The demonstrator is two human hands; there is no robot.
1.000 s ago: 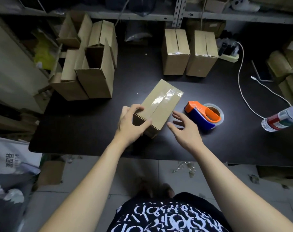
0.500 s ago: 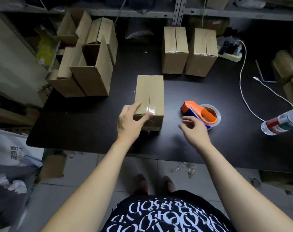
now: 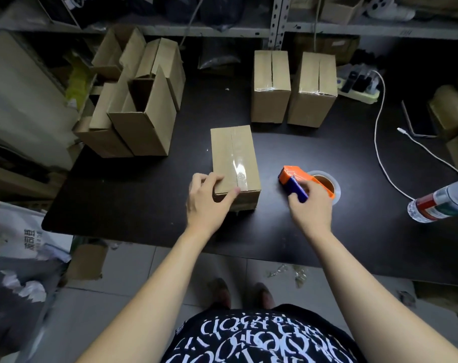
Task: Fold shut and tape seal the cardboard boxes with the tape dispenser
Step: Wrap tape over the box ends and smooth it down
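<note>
Right hand [image 3: 310,205] now grips the tape dispenser [image 3: 292,173]; left hand [image 3: 205,206] fingers [image 3: 211,178] clasp the taped box [image 3: 233,150].

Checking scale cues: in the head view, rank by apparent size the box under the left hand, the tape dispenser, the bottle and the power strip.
1. box
2. tape dispenser and bottle: alike; the bottle is cut off by the frame edge
3. power strip, though it lies farther away

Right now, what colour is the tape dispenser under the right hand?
The tape dispenser is orange with a blue handle; the head view shows it best.
</note>
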